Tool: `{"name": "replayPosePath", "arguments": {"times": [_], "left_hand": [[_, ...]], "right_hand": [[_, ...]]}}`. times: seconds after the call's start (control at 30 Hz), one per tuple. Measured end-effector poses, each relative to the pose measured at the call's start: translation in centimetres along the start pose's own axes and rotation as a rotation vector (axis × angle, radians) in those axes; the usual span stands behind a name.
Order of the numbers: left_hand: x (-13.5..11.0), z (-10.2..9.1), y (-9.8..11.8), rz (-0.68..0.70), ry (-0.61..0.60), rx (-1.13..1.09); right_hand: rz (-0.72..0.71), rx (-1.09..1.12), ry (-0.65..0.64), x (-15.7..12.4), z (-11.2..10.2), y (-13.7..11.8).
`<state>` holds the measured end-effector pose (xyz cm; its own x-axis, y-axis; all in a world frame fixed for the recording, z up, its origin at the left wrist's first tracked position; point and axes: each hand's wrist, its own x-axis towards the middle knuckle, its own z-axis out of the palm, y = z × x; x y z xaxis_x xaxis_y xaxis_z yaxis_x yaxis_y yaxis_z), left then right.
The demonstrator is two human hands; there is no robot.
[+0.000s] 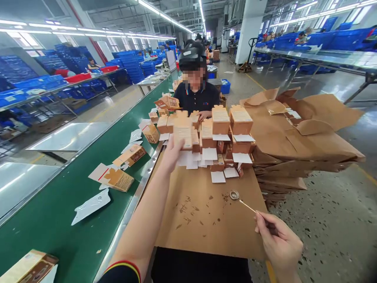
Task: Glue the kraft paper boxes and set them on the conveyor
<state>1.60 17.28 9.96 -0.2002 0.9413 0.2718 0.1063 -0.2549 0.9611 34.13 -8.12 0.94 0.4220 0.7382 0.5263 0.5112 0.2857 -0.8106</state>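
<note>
My left hand reaches out to the pile and is closed on the lower left of a small brown carton. The carton is a little blurred, and its far side is hidden. Several more cartons are stacked around it, many with white flaps hanging open toward me. At the table's right edge, my right hand pinches a cotton swab between thumb and fingers. Its white tip points at a small round clear dish on the brown tabletop. Dark specks lie beside the dish.
Along the left runs a green conveyor belt carrying opened cartons and a silvery pouch. A person in a dark shirt sits across the table behind the cartons. Brown paper sheets are stacked high on the right.
</note>
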Motion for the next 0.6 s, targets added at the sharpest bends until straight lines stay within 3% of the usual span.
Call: {"name": "replayPosePath", "arguments": {"times": [0.1, 0.17, 0.3, 0.4, 0.6], "left_hand": [[-6.6, -3.3, -0.2, -0.087, 0.009, -0.169], [-11.7, -4.7, -1.3, -0.234, -0.020, -0.251], [-19.2, -4.9, -4.7, -0.586, -0.084, -0.297], [-20.7, -4.0, -6.5, -0.629, -0.091, -0.268], [-19.1, -3.8, -7.4, -0.632, -0.104, -0.199]], "right_hand": [[-0.027, -0.107, -0.050, 1.3, 0.7, 0.9], [-0.041, -0.158, -0.103, 2.1, 1.6, 1.7], [-0.046, -0.189, -0.179, 3.1, 3.2, 3.2], [-0.061, -0.187, -0.216, 3.4, 3.4, 3.7], [-0.052, -0.106, -0.220, 1.0, 3.4, 1.4]]}}
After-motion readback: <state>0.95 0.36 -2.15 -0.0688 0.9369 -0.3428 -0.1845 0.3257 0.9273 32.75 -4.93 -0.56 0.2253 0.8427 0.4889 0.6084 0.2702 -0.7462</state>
